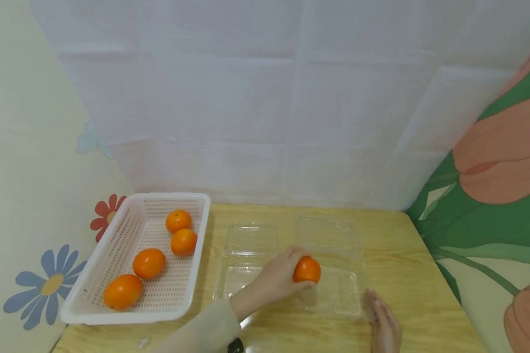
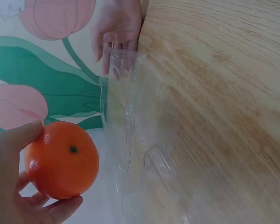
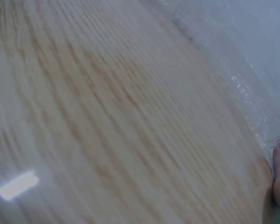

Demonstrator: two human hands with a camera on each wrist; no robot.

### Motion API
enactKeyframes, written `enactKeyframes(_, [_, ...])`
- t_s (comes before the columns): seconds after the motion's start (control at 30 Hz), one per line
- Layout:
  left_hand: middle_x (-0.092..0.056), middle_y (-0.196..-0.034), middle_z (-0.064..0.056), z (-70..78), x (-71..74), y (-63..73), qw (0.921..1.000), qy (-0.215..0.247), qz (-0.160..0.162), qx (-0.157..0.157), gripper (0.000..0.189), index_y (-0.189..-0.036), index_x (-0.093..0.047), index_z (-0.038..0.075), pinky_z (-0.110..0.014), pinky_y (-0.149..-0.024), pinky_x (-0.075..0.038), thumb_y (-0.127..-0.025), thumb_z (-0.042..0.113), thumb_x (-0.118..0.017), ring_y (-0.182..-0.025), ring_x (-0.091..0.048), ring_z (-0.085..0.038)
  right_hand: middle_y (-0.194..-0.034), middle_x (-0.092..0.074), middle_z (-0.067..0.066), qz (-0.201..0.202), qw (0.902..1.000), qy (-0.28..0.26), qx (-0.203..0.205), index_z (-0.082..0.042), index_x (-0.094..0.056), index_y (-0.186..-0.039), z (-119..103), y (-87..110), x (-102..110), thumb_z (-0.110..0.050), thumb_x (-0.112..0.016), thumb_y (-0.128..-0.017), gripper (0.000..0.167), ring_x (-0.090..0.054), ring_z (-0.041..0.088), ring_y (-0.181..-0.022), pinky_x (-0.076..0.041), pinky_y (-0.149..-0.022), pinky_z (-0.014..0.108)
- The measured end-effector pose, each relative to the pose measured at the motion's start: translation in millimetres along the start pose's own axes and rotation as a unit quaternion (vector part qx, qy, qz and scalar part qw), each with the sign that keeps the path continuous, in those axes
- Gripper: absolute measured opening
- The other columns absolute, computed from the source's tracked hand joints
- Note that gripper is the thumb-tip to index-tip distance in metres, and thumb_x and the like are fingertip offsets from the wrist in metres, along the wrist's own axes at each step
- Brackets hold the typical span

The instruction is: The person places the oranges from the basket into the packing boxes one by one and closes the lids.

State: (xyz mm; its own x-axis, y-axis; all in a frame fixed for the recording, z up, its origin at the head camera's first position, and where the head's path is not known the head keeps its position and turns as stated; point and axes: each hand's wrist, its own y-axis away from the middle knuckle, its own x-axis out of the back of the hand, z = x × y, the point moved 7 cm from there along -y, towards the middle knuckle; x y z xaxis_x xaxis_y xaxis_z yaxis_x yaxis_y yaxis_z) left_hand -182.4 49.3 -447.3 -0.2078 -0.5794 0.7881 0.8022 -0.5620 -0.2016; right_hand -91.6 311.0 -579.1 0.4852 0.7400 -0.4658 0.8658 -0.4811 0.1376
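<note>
Head view: lower centre, the left hand (image 1: 279,278) has its fingers round an orange (image 1: 307,270) above a clear container (image 1: 342,293); no fruit shows inside, so work looks barely begun, with four oranges (image 1: 149,263) remaining in the basket (image 1: 170,196), lower left. Left wrist view: that grasp, lower left; the right hand (image 2: 117,30), top, has loose fingers by the container's edge. Right wrist view: its fingers, lower right, are too cropped to tell

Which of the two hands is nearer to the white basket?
Left. The left hand is right of the basket, holding an orange; the right hand is farther right, by a clear container.
</note>
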Motion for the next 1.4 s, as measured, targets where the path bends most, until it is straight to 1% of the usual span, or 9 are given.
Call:
enactKeyframes(0.1, [-0.053,-0.130,-0.002,3.6,-9.9,-7.1,0.9998,-0.004,-0.022,0.001,0.064,-0.136,-0.053,0.016,-0.032,-0.088,-0.053,-0.083,0.041,-0.080,-0.108,-0.060,-0.016,-0.106,-0.074,0.000,0.013,0.9992,-0.037,0.005,-0.008,-0.071,-0.116,2,3.4,2,-0.009,-0.056,-0.101,0.021,-0.069,0.009,-0.099,-0.053,-0.088,0.020])
enactKeyframes(0.2, [-0.051,-0.134,-0.003,7.6,-20.0,-14.1,0.9991,-0.007,-0.043,0.000,0.067,-0.138,-0.053,0.015,-0.031,-0.089,-0.052,-0.083,0.041,-0.080,-0.111,-0.058,-0.016,-0.104,-0.074,0.003,0.005,0.9973,-0.071,0.020,-0.006,-0.073,-0.111,2,6.3,3,-0.004,-0.053,-0.101,0.022,-0.070,0.010,-0.098,-0.054,-0.087,0.021])
enactKeyframes(0.33, [-0.049,-0.135,-0.001,12.6,-33.7,-22.6,0.9974,-0.025,-0.067,-0.009,0.068,-0.139,-0.053,0.015,-0.028,-0.088,-0.052,-0.083,0.044,-0.079,-0.112,-0.057,-0.014,-0.104,-0.074,0.004,0.003,0.9963,-0.080,0.029,-0.004,-0.073,-0.110,1,9.2,3,-0.002,-0.052,-0.101,0.023,-0.070,0.012,-0.098,-0.054,-0.086,0.022])
enactKeyframes(0.5, [-0.052,-0.131,-0.001,19.8,-46.2,-37.0,0.9948,-0.040,-0.084,-0.041,0.065,-0.137,-0.056,0.015,-0.023,-0.090,-0.049,-0.082,0.040,-0.081,-0.111,-0.056,-0.012,-0.105,-0.074,0.000,0.025,0.9987,-0.043,0.015,-0.004,-0.070,-0.117,2,9.5,3,-0.007,-0.055,-0.101,0.022,-0.069,0.009,-0.098,-0.054,-0.086,0.021])
enactKeyframes(0.7, [-0.054,-0.129,-0.002,20.6,-66.5,-57.4,0.9894,-0.073,-0.101,-0.075,0.066,-0.136,-0.057,0.013,-0.019,-0.091,-0.047,-0.081,0.037,-0.083,-0.110,-0.056,-0.010,-0.108,-0.073,-0.002,-0.014,0.9991,-0.036,0.019,-0.009,-0.071,-0.117,1,8.5,1,-0.007,-0.052,-0.102,0.024,-0.068,0.007,-0.102,-0.051,-0.089,0.019])
enactKeyframes(0.87, [-0.054,-0.131,0.001,22.0,-83.5,-64.6,0.9808,-0.107,-0.124,-0.106,0.062,-0.138,-0.056,0.013,-0.017,-0.092,-0.045,-0.083,0.029,-0.081,-0.112,-0.055,-0.009,-0.108,-0.073,-0.001,-0.028,0.9984,-0.043,0.025,-0.009,-0.072,-0.116,0,10.3,1,-0.003,-0.049,-0.103,0.027,-0.068,0.008,-0.102,-0.051,-0.090,0.020])
enactKeyframes(1.0, [-0.054,-0.132,0.001,25.1,-86.5,-68.9,0.9793,-0.108,-0.135,-0.105,0.066,-0.139,-0.056,0.013,-0.018,-0.095,-0.044,-0.080,0.024,-0.082,-0.114,-0.055,-0.010,-0.108,-0.073,-0.004,0.010,0.9999,-0.005,-0.002,-0.006,-0.068,-0.124,1,8.2,0,-0.010,-0.056,-0.101,0.026,-0.067,0.006,-0.102,-0.051,-0.091,0.019])
enactKeyframes(1.13, [-0.055,-0.133,0.000,27.5,-88.7,-74.2,0.9774,-0.125,-0.137,-0.102,0.069,-0.139,-0.056,0.012,-0.019,-0.099,-0.042,-0.078,0.025,-0.084,-0.117,-0.054,-0.011,-0.109,-0.072,-0.008,0.039,0.9983,0.032,-0.030,-0.004,-0.062,-0.131,1,5.5,-2,-0.017,-0.059,-0.100,0.034,-0.066,0.003,-0.104,-0.050,-0.093,0.019])
enactKeyframes(1.4, [-0.056,-0.137,0.005,33.4,-101.3,-82.9,0.9650,-0.185,-0.144,-0.117,0.066,-0.137,-0.058,0.017,-0.022,-0.109,-0.034,-0.080,0.039,-0.082,-0.127,-0.049,-0.012,-0.112,-0.071,-0.011,0.031,0.9974,0.058,-0.030,-0.001,-0.056,-0.137,-2,5.3,-4,-0.020,-0.058,-0.101,0.041,-0.065,0.002,-0.106,-0.050,-0.092,0.018])
